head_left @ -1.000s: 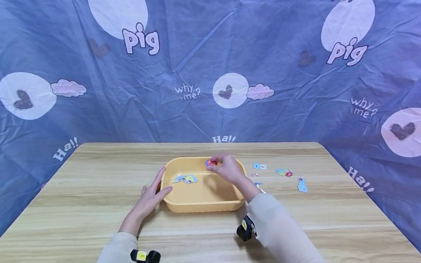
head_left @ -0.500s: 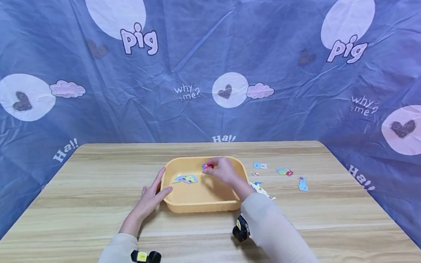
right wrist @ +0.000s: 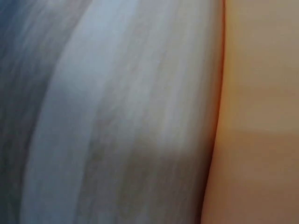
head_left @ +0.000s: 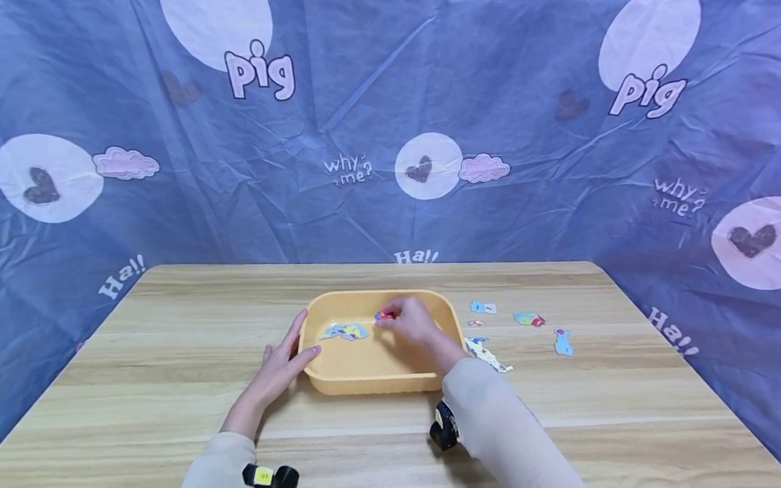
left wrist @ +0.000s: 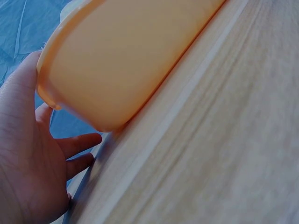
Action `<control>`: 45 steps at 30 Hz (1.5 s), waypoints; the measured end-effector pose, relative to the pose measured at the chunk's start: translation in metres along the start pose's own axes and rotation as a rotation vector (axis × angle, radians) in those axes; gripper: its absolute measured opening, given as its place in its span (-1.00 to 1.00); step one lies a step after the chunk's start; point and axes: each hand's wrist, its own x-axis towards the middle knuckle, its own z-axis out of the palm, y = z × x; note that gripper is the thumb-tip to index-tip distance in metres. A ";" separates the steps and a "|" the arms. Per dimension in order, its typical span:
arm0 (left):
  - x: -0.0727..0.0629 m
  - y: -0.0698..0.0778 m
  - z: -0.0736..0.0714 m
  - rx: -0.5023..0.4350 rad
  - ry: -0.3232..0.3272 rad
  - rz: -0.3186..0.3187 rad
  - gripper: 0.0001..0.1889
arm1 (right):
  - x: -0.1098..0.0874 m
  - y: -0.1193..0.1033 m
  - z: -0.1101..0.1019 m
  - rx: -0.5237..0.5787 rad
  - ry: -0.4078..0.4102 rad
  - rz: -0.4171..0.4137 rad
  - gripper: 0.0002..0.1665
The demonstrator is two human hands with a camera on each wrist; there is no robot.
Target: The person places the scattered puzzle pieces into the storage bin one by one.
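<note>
A shallow orange plastic tub (head_left: 373,385) stands on the table, its left end held by my left hand (head_left: 278,371). The thumb lies over the rim while the fingers reach along the outside, as the left wrist view shows with the hand (left wrist: 32,154) at the tub wall (left wrist: 117,56). Inside the tub, my right hand (head_left: 413,322) pinches a small red and blue flat piece (head_left: 383,316) low over the floor. Left of that piece lies a joined patch of yellow, blue and grey flat pieces (head_left: 346,332). The right wrist view has no hand in it.
Several thin coloured pieces lie right of the tub: a blue and white one (head_left: 483,308), a green and red one (head_left: 529,318), a light blue one (head_left: 564,343), and a long whitish one (head_left: 487,356) by the tub's edge. A blue printed cloth (head_left: 354,110) hangs behind the table.
My right hand has moved left and lower inside the tub with the red and blue piece. The whitish piece behind its wrist has come into view. My left hand stays on the rim.
</note>
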 end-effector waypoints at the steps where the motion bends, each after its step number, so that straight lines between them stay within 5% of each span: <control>1: 0.000 0.000 0.000 0.001 0.001 0.002 -0.25 | 0.000 0.000 0.001 -0.008 -0.006 0.003 -0.88; 26: 0.000 0.001 0.001 0.005 0.003 0.015 -0.28 | 0.000 0.002 0.006 -0.209 -0.078 0.020 -0.87; 45: 0.000 0.000 0.000 0.002 -0.001 0.008 -0.28 | 0.001 0.003 0.006 -0.251 -0.078 0.043 -0.83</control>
